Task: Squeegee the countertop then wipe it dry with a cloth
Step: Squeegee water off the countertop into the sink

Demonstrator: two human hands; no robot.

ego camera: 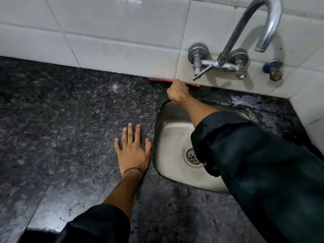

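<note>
A red squeegee (158, 79) lies with its blade along the back of the dark speckled granite countertop (70, 120), right where it meets the tiled wall. My right hand (177, 91) is closed around its handle, which is mostly hidden under the fist. My left hand (133, 149) rests flat on the countertop with fingers spread, just left of the sink's rim. No cloth is in view.
A steel sink (172, 135) with a drain is set into the countertop under my right arm. A chrome tap (228, 53) with a curved spout is mounted on the white tiled wall (105, 32) above it. Water glistens behind the sink at the right.
</note>
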